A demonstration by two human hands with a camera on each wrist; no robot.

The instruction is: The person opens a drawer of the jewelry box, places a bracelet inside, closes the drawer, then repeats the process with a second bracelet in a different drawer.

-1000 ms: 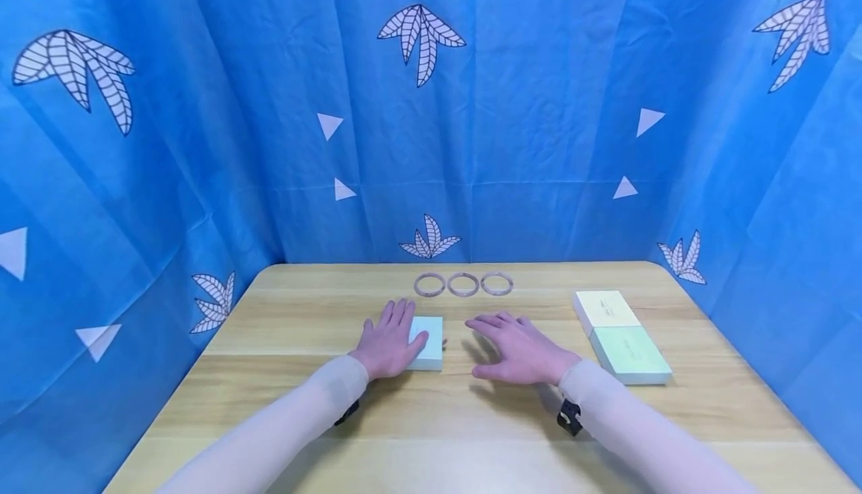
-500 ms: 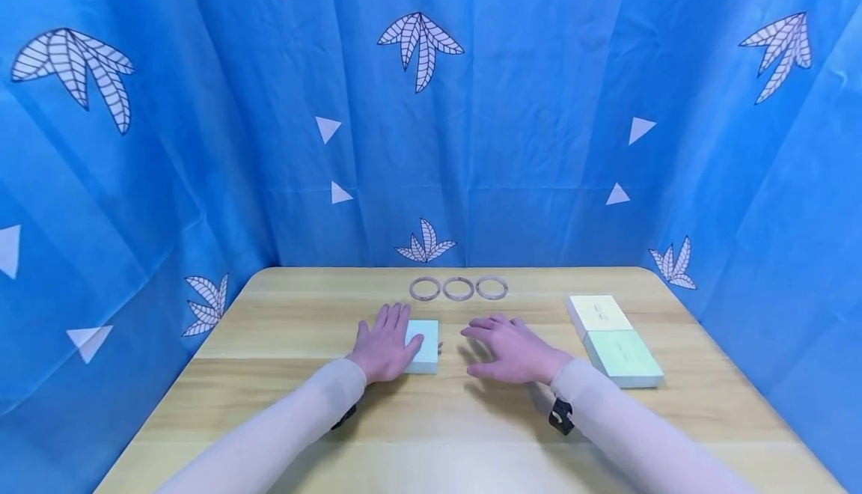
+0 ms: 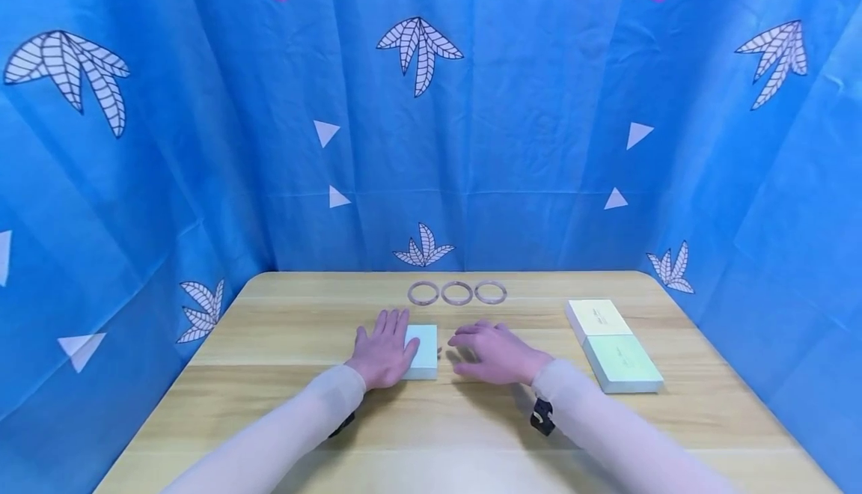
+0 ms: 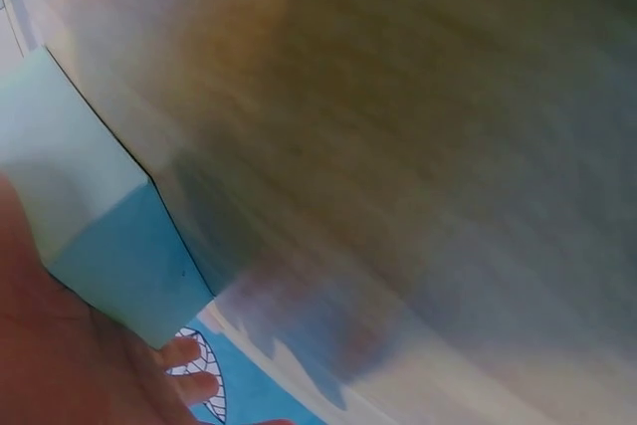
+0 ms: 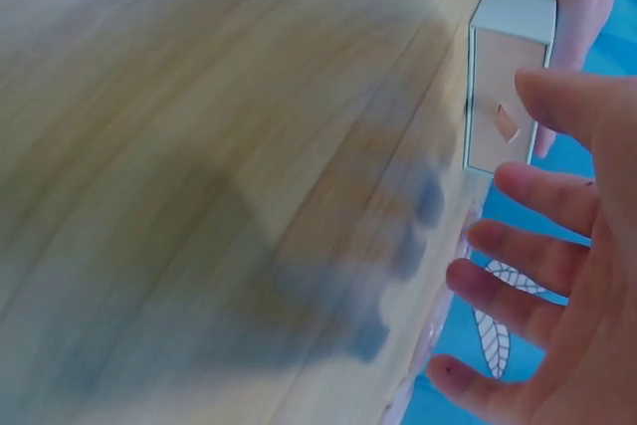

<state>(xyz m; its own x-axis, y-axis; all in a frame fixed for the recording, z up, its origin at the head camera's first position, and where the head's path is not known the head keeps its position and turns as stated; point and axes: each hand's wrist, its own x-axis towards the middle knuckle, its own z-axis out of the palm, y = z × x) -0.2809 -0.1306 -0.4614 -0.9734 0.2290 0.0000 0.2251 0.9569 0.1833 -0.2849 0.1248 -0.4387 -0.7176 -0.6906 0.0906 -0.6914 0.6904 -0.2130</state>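
Note:
A pale mint drawer-style box (image 3: 423,352) lies on the table in front of the person. My left hand (image 3: 382,352) rests on its left part, fingers straight and thumb over the top. The left wrist view shows the box (image 4: 139,256) beside the palm. A small ribbon pull tab (image 5: 507,123) sticks out of the box's right end. My right hand (image 3: 494,353) hovers just right of that end, fingers apart and slightly bent, with nothing held. In the right wrist view, the thumb and index finger of the right hand (image 5: 587,236) are nearest the tab.
Three bangles (image 3: 457,293) lie in a row behind the hands. At the right are a cream box (image 3: 599,317) and a green box (image 3: 623,359), end to end. A blue patterned curtain (image 3: 525,150) encloses the wooden table (image 3: 431,434) at the back and sides.
My right hand has moved left, closer to the box's tab end. The left hand stays on the box. The head view has tilted up slightly.

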